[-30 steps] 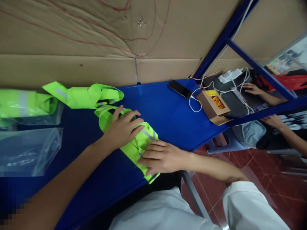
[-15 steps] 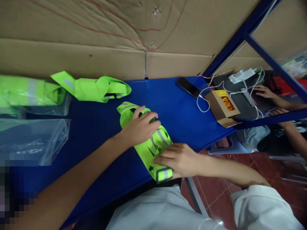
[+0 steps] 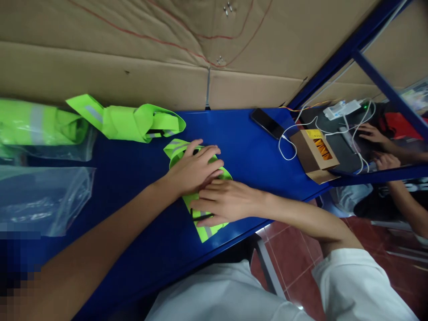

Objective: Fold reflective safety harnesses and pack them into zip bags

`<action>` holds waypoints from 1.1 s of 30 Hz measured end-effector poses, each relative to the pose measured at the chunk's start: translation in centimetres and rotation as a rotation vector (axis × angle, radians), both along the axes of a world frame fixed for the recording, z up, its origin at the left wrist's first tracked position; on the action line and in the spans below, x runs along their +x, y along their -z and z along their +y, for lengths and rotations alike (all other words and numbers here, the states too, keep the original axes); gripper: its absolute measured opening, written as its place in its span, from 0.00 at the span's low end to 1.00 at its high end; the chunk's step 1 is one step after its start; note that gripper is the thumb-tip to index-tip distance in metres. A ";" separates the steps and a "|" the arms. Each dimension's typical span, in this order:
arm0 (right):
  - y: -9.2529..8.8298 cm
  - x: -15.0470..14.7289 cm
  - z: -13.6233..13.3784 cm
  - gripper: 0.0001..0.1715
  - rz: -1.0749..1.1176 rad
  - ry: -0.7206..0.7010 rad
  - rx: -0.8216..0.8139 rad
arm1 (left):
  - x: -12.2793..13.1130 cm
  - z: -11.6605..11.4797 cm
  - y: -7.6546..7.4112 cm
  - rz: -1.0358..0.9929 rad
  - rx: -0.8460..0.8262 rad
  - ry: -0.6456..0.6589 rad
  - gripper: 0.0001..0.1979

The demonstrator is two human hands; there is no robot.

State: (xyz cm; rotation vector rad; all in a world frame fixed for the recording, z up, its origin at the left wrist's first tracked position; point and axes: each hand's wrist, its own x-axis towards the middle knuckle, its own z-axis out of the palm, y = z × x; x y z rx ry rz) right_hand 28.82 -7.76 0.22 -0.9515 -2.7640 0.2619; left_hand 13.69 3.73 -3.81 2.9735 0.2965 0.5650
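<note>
A neon yellow-green reflective strap (image 3: 205,232) with silver-grey stripes lies folded in loops on the blue table, near its front edge. My left hand (image 3: 192,171) rests over the upper loops, fingers bent and a little apart, keeping hold of them. My right hand (image 3: 230,200) is closed on the lower folds, right against the left fingertips. A black buckle or slider shows beneath its fingers. Both hands hide most of the folds. Behind them lies a second reflective strap (image 3: 122,122), loosely rolled with one end sticking out.
Clear plastic bags (image 3: 50,191) lie at left, one around a yellow-green bundle (image 3: 40,122). A black phone (image 3: 266,123) with a white cable and an open cardboard box (image 3: 309,154) stand at right. Beyond the blue frame (image 3: 388,80) are a co-worker's hands (image 3: 372,133).
My right hand has moved up and left, bringing the strap's buckle end over the folds towards my left hand. My left hand has stayed nearly in place. The view has shifted slightly.
</note>
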 end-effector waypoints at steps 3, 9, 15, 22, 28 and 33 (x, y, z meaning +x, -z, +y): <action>0.3 -0.3 -0.1 0.26 0.117 0.020 -0.004 | 0.0 0.2 0.0 0.012 0.015 -0.037 0.17; 0.5 0.1 -0.6 0.16 0.203 0.065 0.245 | -0.4 -0.2 -0.6 0.046 -0.019 -0.046 0.16; 2.0 0.4 -4.3 0.51 -0.021 0.031 0.239 | -0.7 -1.3 -0.6 0.017 -0.016 -0.080 0.18; 1.8 -0.4 -6.8 0.46 -0.105 0.064 0.330 | -0.9 -3.5 -0.5 -0.013 0.022 -0.035 0.17; 0.3 -1.4 -8.1 0.36 -0.075 0.081 0.423 | -1.1 -5.1 -0.4 -0.048 0.025 0.029 0.14; 1.0 -2.1 -9.4 0.38 -0.135 0.161 0.377 | -1.5 -4.7 -0.2 -0.099 0.064 0.016 0.13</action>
